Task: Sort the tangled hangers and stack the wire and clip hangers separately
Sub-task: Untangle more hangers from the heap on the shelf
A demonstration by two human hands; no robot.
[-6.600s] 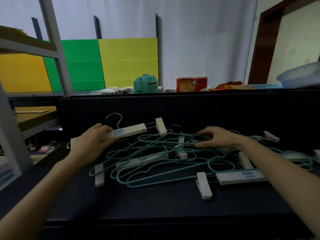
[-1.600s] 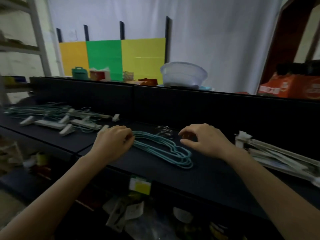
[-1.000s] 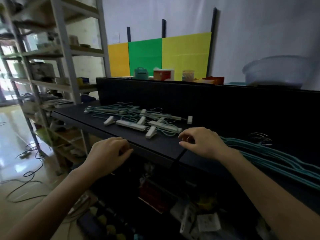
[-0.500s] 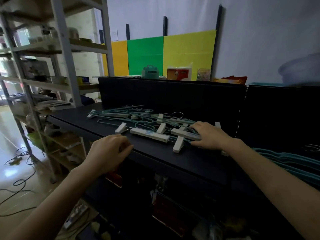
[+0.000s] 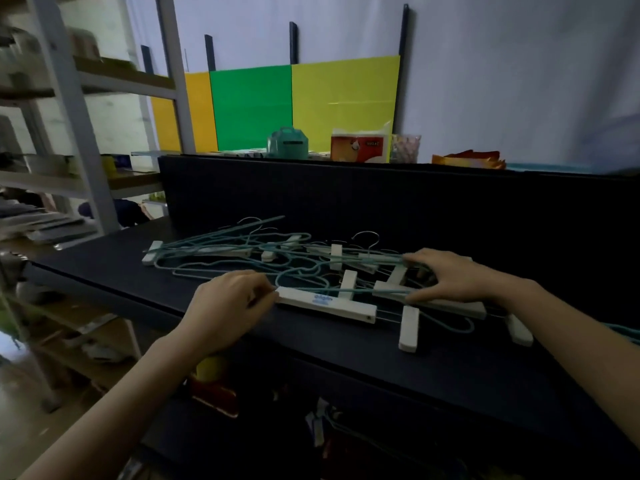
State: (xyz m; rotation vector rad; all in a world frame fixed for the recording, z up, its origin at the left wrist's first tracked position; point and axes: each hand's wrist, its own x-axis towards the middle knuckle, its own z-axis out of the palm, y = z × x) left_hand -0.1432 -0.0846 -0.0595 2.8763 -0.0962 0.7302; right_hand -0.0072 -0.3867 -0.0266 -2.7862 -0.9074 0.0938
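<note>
A tangle of teal wire hangers (image 5: 242,247) and white clip hangers lies on the dark counter (image 5: 346,355). My left hand (image 5: 227,306) is closed on the left end of the nearest white clip hanger (image 5: 325,304), whose bar runs to the right. Over the right side of the tangle my right hand (image 5: 453,275) lies with its fingers spread. Its fingertips are on a teal wire and its thumb is on a second white clip hanger (image 5: 450,306). Loose white clips (image 5: 408,327) stick out toward the counter's front edge.
A dark back panel (image 5: 346,202) rises right behind the tangle, with a teal box (image 5: 287,143) and a red-and-white box (image 5: 360,145) on top. Metal shelving (image 5: 79,116) stands at the left. Teal wire ends (image 5: 623,332) show at the right edge.
The view has swung left from the sorted teal stack back to the tangle. My left hand came up from the counter edge and took the near clip hanger's end; my right hand spread over the pile.
</note>
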